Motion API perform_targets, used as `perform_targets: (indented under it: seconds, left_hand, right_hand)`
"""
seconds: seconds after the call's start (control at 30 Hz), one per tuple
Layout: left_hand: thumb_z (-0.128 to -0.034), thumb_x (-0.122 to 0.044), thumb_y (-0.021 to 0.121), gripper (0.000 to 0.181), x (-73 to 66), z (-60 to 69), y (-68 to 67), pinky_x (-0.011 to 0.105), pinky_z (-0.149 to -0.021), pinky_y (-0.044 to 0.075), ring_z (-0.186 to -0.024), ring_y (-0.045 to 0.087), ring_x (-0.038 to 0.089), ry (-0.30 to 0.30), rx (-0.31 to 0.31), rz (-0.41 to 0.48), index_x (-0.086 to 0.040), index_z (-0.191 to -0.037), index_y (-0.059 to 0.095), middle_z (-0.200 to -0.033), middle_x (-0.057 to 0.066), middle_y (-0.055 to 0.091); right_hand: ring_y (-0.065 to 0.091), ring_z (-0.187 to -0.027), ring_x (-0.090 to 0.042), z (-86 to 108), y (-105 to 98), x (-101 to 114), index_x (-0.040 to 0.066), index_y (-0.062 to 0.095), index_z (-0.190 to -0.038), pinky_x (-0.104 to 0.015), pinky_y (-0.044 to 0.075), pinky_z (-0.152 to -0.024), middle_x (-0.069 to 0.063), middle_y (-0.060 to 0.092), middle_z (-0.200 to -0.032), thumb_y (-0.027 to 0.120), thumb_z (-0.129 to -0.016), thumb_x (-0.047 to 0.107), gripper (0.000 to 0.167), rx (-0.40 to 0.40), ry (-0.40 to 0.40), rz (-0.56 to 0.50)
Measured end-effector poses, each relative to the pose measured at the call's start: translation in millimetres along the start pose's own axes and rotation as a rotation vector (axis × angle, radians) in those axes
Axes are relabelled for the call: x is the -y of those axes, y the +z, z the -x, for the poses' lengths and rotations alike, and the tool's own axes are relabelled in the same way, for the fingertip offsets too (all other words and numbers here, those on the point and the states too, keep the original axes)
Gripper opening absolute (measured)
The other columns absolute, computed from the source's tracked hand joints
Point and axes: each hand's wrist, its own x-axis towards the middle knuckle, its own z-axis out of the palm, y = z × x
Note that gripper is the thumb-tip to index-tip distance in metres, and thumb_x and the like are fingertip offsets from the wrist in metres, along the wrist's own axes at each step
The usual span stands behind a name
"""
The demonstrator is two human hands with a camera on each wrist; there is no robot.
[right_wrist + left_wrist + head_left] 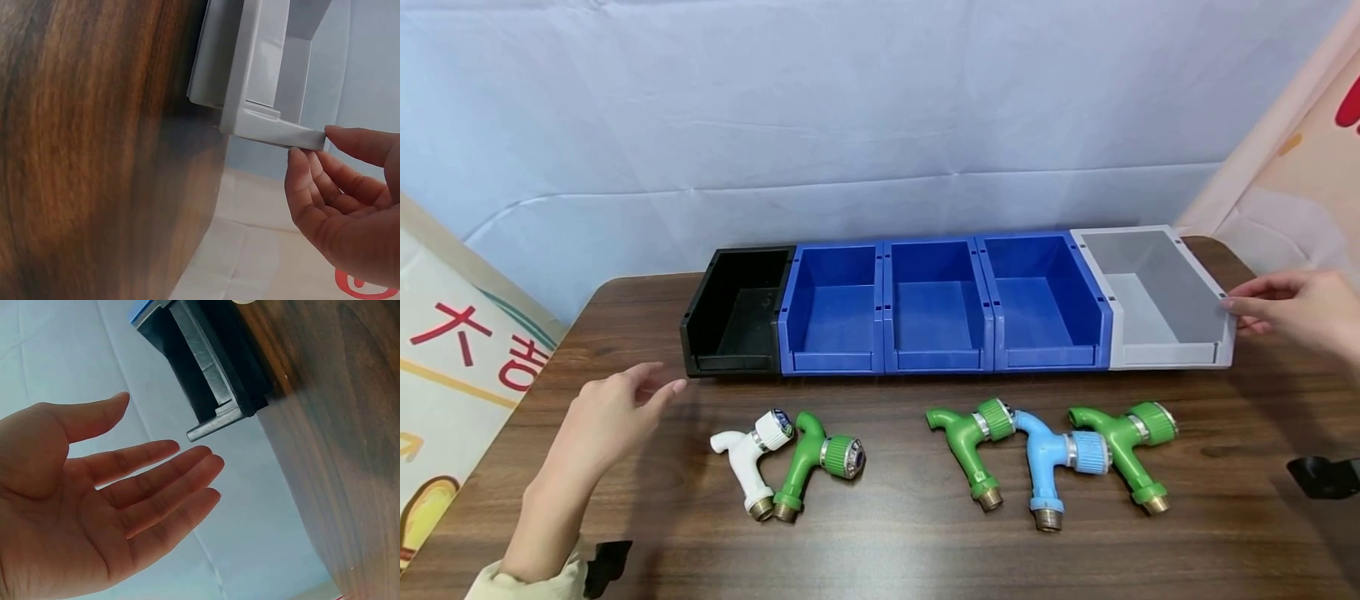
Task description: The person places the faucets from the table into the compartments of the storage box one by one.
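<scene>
My right hand (1303,308) pinches the right side rim of the grey bin (1172,356) between thumb and fingertips; the right wrist view shows the grey rim (275,130) between them. Beside the black bin (733,364), my left hand (617,417) hovers with its fingers extended, apart from the bin. In the left wrist view the left palm (106,512) holds nothing. Before the bins lie a white tap (747,467) and a green tap (805,467) on the left. A blue tap (1042,471) lies between two green taps (966,446) on the right.
Three blue bins (831,362) stand in a row between the black and grey bins, at the back of the wooden table (887,558). A pale cloth (850,108) hangs behind. Printed cloths (467,375) flank both sides.
</scene>
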Motion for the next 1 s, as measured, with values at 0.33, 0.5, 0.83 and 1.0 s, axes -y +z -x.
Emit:
perform_targets:
  seconds: [0.33, 0.5, 0.83, 1.0]
  left_hand:
    - [-0.0920, -0.037, 0.053, 0.046, -5.8, 4.2, 6.5, 0.047, -0.066, 0.048, -0.083, 0.061, 0.034, 0.005, 0.070, 0.035, 0.004, -0.112, 0.059, -0.085, 0.015, 0.066]
    - [-0.0918, -0.030, 0.055, 0.032, -12.1, 5.2, 14.3, 0.037, -0.057, 0.046, -0.068, 0.058, 0.021, 0.029, 0.107, 0.050, 0.000, -0.099, 0.064, -0.075, 0.004, 0.063]
    - [-0.0899, -0.015, 0.057, 0.014, -16.7, 6.8, 29.0, 0.028, -0.051, 0.041, -0.056, 0.053, 0.010, 0.060, 0.189, 0.105, -0.002, -0.086, 0.061, -0.064, -0.004, 0.059]
    - [-0.0900, -0.013, 0.057, 0.012, -21.1, 7.9, 32.6, 0.029, -0.054, 0.044, -0.058, 0.059, 0.010, 0.005, 0.256, 0.159, -0.002, -0.087, 0.060, -0.064, -0.003, 0.060]
  right_hand:
    - [0.061, -0.051, -0.017, -12.4, 4.9, -28.6, 0.022, 0.066, -0.083, -0.030, 0.053, -0.046, 0.004, 0.063, -0.064, 0.070, -0.082, 0.023, 0.005, -0.010, 0.002, -0.114]
    - [0.061, -0.051, -0.015, -1.8, 6.3, -7.0, 0.019, 0.066, -0.084, -0.031, 0.053, -0.047, 0.005, 0.063, -0.064, 0.068, -0.084, 0.022, 0.003, 0.003, 0.026, -0.121]
    - [0.061, -0.052, -0.017, -2.8, 7.2, -9.7, 0.000, 0.060, -0.096, -0.028, 0.053, -0.046, 0.006, 0.061, -0.065, 0.065, -0.086, 0.026, 0.028, -0.006, 0.015, -0.047]
    - [0.063, -0.056, -0.022, -27.3, 6.9, -62.4, 0.000, 0.056, -0.103, -0.027, 0.053, -0.049, 0.003, 0.063, -0.069, 0.066, -0.081, 0.041, 0.048, -0.039, 0.013, 0.021]
